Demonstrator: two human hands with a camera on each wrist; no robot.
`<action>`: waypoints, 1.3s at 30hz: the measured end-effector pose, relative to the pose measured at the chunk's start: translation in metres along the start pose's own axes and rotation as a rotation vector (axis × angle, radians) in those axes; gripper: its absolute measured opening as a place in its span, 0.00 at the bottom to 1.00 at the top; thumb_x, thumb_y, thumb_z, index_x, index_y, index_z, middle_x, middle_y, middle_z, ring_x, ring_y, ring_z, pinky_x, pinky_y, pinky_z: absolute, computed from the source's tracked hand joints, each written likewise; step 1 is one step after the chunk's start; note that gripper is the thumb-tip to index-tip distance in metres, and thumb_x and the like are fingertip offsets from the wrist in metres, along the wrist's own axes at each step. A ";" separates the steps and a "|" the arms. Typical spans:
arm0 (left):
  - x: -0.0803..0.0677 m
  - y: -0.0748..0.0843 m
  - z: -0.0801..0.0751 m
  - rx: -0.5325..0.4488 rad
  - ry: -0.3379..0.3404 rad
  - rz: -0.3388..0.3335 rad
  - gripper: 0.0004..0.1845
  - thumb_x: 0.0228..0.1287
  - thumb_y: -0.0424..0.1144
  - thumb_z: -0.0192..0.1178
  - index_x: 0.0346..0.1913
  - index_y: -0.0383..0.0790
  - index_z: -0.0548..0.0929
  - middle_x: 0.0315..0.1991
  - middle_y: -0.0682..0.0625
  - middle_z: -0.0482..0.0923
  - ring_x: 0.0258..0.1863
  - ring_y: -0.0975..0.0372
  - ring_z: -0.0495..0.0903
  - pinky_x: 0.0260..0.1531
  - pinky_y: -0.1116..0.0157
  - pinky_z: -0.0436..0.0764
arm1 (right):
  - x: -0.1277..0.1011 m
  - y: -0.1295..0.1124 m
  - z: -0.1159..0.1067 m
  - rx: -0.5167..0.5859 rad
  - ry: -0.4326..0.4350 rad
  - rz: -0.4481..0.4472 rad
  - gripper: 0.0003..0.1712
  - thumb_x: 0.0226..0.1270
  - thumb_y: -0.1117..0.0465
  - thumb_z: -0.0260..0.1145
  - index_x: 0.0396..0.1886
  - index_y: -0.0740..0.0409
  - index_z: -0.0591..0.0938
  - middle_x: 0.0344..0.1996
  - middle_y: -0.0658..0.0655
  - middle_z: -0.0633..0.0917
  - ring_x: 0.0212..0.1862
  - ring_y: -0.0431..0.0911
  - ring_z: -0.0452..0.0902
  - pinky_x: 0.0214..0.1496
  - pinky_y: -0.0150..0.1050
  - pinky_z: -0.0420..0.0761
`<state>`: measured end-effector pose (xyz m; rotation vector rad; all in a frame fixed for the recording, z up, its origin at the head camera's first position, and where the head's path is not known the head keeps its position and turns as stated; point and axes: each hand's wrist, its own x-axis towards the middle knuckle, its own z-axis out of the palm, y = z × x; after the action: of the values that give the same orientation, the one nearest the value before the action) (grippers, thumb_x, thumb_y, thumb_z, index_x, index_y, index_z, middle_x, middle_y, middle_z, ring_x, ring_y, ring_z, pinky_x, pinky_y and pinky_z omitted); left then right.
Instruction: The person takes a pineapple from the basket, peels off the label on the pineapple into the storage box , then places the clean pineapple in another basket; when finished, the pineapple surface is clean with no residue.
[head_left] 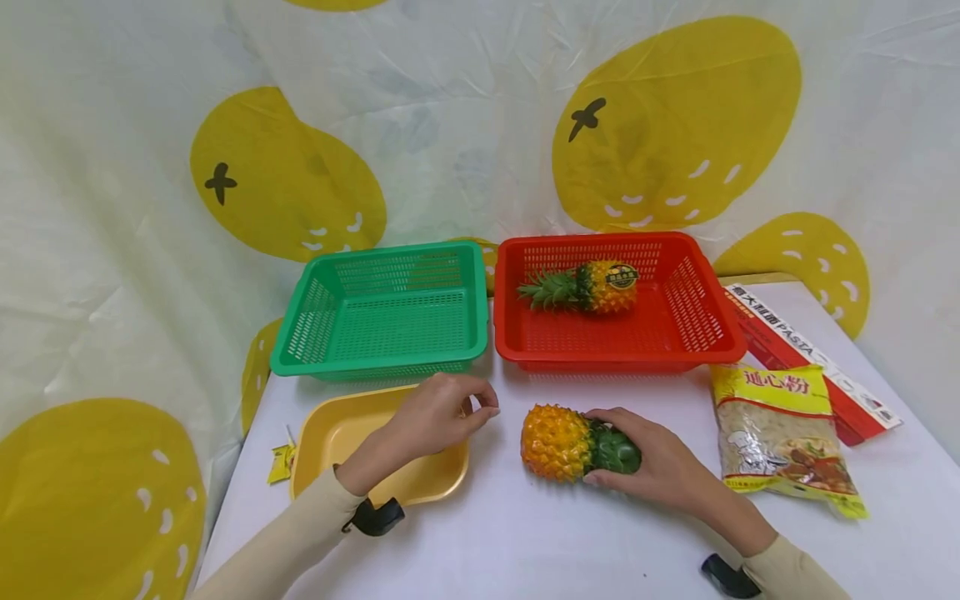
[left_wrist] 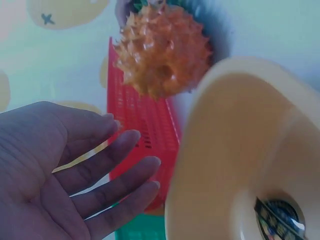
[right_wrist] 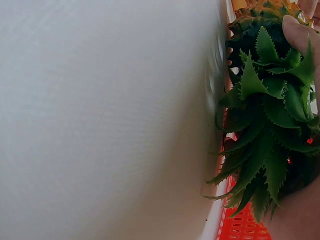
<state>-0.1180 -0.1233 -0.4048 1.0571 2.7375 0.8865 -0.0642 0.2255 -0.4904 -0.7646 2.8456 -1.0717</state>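
A pineapple (head_left: 557, 443), orange with a green crown, lies sideways over the table in front of the red basket. My right hand (head_left: 651, 457) grips it around the crown end; in the right wrist view the thumb lies on the pineapple (right_wrist: 265, 30) just above the leaves. My left hand (head_left: 442, 412) hovers over the right side of the yellow basin (head_left: 330, 433), holding nothing. Its fingers (left_wrist: 110, 172) are loosely bent in the left wrist view. A dark round labelled thing (left_wrist: 282, 217) lies in the basin, its kind unclear; the left arm hides part of the basin.
Behind stand a green basket (head_left: 390, 367) and a red basket (head_left: 615, 360), the latter with another pineapple (head_left: 607, 287) inside. At right, a macaroni bag (head_left: 783, 442) lies against a red-and-white pasta box (head_left: 810, 358). A small yellow packet (head_left: 281, 463) lies left of the basin.
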 end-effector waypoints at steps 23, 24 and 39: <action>0.025 0.032 0.053 0.013 0.015 0.249 0.37 0.64 0.58 0.75 0.70 0.44 0.77 0.67 0.49 0.74 0.68 0.61 0.71 0.68 0.65 0.69 | 0.000 0.001 0.000 0.009 -0.007 0.013 0.44 0.58 0.32 0.79 0.71 0.43 0.78 0.60 0.45 0.83 0.58 0.45 0.80 0.57 0.58 0.82; 0.025 0.032 0.056 0.019 0.011 0.260 0.40 0.62 0.60 0.76 0.71 0.44 0.76 0.69 0.50 0.72 0.69 0.61 0.70 0.70 0.64 0.68 | 0.000 0.000 0.000 0.007 -0.003 0.010 0.44 0.58 0.33 0.79 0.70 0.43 0.78 0.60 0.46 0.84 0.57 0.46 0.81 0.56 0.58 0.82; 0.029 0.032 0.083 0.099 0.027 0.215 0.57 0.46 0.65 0.83 0.76 0.46 0.70 0.71 0.48 0.68 0.72 0.56 0.67 0.72 0.55 0.66 | -0.001 -0.001 0.000 -0.004 -0.016 0.036 0.46 0.57 0.31 0.79 0.71 0.45 0.78 0.60 0.48 0.84 0.57 0.47 0.80 0.57 0.59 0.82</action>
<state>-0.0983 -0.0448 -0.4527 1.3887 2.7531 0.8012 -0.0633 0.2257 -0.4900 -0.7166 2.8373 -1.0507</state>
